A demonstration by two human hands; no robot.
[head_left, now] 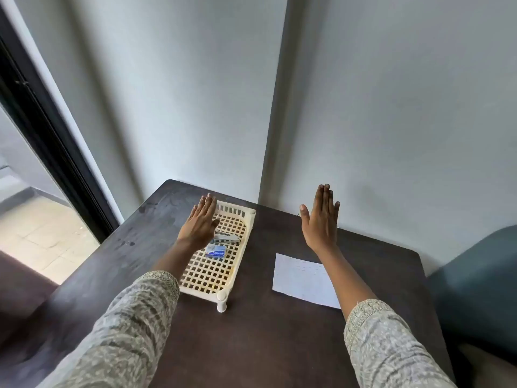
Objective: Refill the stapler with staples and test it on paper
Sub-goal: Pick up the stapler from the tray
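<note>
A small grey stapler (228, 237) lies in a cream lattice tray (212, 275) on the dark table. Just in front of it in the tray sits a blue and white staple box (216, 251). A white sheet of paper (300, 278) lies flat on the table to the right of the tray. My left hand (201, 223) hovers flat over the tray's far left part, fingers straight, holding nothing, and hides part of the stapler. My right hand (321, 219) is raised flat above the table beyond the paper, empty.
The dark wooden table (251, 331) stands in a corner against grey walls. A dark window frame (50, 130) runs along the left. A teal chair (481, 289) stands at the right edge of the table.
</note>
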